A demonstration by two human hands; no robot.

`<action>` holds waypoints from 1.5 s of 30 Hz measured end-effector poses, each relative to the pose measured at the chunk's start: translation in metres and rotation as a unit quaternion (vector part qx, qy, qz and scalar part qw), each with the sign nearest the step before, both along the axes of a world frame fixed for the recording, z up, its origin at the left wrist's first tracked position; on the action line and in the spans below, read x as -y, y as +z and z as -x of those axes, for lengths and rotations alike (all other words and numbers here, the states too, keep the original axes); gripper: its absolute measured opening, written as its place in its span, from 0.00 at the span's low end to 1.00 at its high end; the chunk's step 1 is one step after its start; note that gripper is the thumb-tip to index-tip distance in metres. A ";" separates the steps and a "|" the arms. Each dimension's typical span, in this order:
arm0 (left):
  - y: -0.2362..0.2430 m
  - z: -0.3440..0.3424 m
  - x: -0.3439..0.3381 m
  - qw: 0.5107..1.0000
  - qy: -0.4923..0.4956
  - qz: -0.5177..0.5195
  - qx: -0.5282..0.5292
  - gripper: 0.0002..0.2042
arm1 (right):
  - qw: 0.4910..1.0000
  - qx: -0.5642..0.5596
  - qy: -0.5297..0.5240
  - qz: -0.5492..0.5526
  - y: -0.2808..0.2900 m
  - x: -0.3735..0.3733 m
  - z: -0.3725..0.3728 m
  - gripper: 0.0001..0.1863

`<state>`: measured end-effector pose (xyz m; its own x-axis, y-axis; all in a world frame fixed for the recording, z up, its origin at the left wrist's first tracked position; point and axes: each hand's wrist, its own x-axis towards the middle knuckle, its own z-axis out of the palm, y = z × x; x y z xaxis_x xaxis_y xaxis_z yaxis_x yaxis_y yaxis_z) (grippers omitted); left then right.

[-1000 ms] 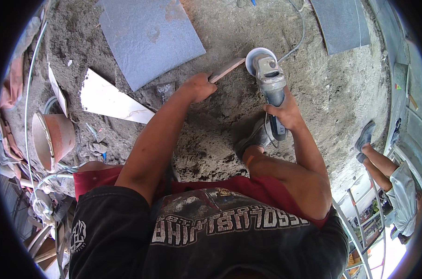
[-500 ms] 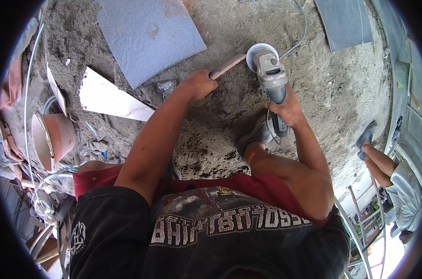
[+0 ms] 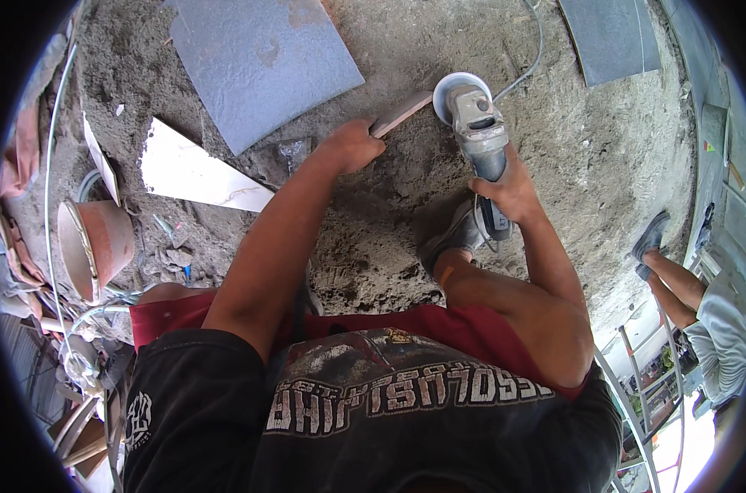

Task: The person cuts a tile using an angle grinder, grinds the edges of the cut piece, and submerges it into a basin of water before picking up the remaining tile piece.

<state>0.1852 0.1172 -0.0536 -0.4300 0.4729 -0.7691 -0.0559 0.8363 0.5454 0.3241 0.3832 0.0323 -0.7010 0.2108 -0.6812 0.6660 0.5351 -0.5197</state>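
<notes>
Both in upper frame, our left hand (image 3: 353,149) is clamping a flat pinkish-brown tile-like strip (image 3: 403,113), our right hand (image 3: 511,191) a grey metal-headed grinder (image 3: 482,138); ideally we're bracing both

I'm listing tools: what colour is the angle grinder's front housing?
The front housing is dusty, pale grey; it shows in the head view.

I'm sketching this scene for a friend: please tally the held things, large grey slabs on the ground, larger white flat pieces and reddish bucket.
Grinder, right hand: 1
Flat strip, left hand: 1
Large grey slabs: 2
White flat pieces: 2
Reddish bucket: 1
Total: 7
</notes>
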 end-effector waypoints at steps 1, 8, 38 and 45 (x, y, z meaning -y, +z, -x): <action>0.000 0.001 -0.001 1.000 -0.002 0.002 0.011 0.31 | 1.000 -0.011 0.010 -0.007 -0.003 0.001 -0.001 0.46; -0.001 0.001 0.000 1.000 -0.007 -0.011 -0.006 0.31 | 0.999 -0.011 -0.021 0.026 -0.010 -0.007 -0.002 0.47; -0.008 -0.005 0.002 1.000 0.017 -0.014 -0.018 0.30 | 0.999 -0.032 -0.033 0.022 -0.006 -0.011 -0.006 0.44; 0.000 -0.002 0.000 1.000 0.006 0.005 0.002 0.34 | 0.999 -0.012 0.004 -0.031 -0.006 0.000 -0.006 0.44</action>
<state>0.1868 0.1173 -0.0541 -0.4320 0.4592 -0.7762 -0.0688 0.8414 0.5360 0.3302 0.3834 0.0265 -0.7191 0.2473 -0.6494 0.6495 0.5715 -0.5015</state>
